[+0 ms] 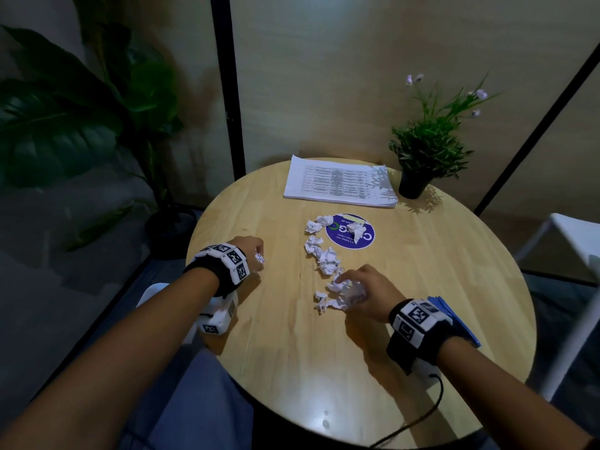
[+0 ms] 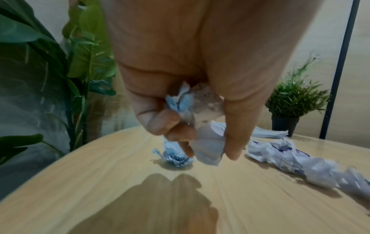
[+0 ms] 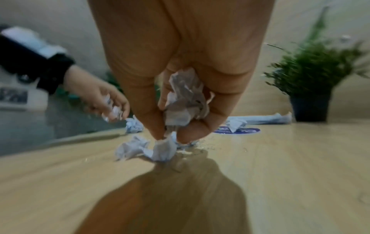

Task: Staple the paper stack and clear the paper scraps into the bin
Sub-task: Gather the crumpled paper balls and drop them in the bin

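A trail of crumpled white paper scraps (image 1: 326, 258) lies across the middle of the round wooden table (image 1: 422, 287). My left hand (image 1: 251, 251) at the table's left side grips crumpled scraps (image 2: 202, 110), and one more scrap (image 2: 174, 156) lies on the wood just below its fingers. At the near end of the trail my right hand (image 1: 360, 292) holds a wad of scraps (image 3: 185, 101) in its curled fingers, and its fingertips (image 3: 160, 134) pinch another scrap (image 3: 163, 149) on the table. The printed paper stack (image 1: 341, 183) lies flat at the back. No stapler or bin shows.
A small potted plant (image 1: 422, 157) stands at the back right beside the stack. A round blue sticker (image 1: 350, 233) sits under some scraps. A blue flat object (image 1: 454, 316) lies near my right wrist. A large leafy plant (image 1: 65, 118) stands on the left, a white chair (image 1: 571, 241) on the right.
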